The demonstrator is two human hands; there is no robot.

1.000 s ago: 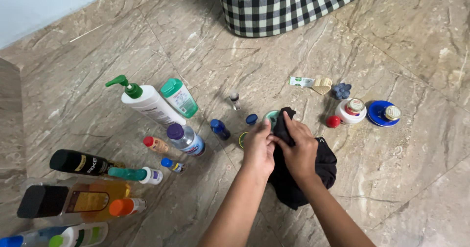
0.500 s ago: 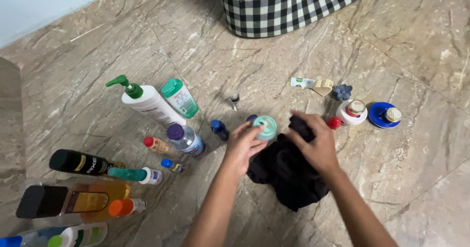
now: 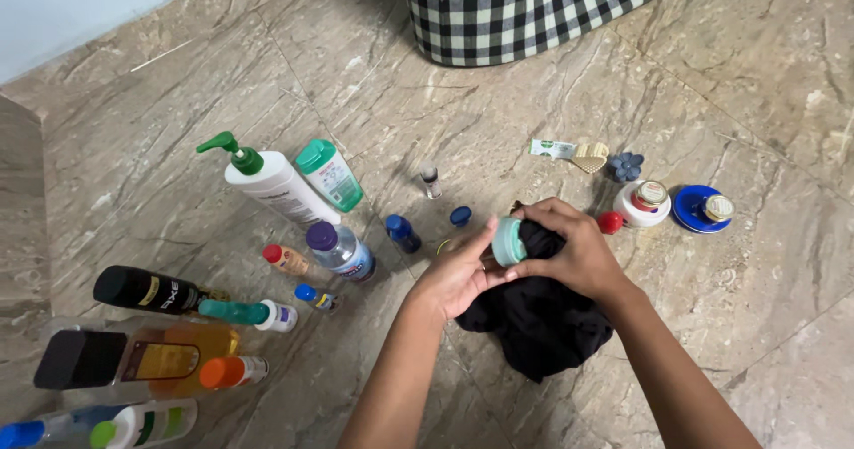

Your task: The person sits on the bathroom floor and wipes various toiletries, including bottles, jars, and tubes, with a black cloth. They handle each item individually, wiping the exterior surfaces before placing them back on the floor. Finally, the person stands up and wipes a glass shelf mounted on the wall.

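Observation:
My left hand (image 3: 458, 274) holds a small round teal jar (image 3: 509, 241) tipped on its side above the marble floor (image 3: 729, 324). My right hand (image 3: 574, 251) grips a black cloth (image 3: 538, 320) and presses a bunched part of it against the jar. The rest of the cloth hangs down and lies crumpled on the floor under both hands.
Left stand a white pump bottle (image 3: 271, 185), a green-capped bottle (image 3: 330, 176), a purple-capped bottle (image 3: 339, 250) and small blue containers (image 3: 401, 233). A black spray can (image 3: 147, 291) and an amber bottle (image 3: 133, 360) lie lower left. Small jars (image 3: 642, 203) and a blue lid (image 3: 700, 209) sit right. A checked fabric item (image 3: 525, 8) is behind.
My left hand lifted the teal jar off the floor and turned it on its side. My right hand drew back with the cloth, then brought it against the jar.

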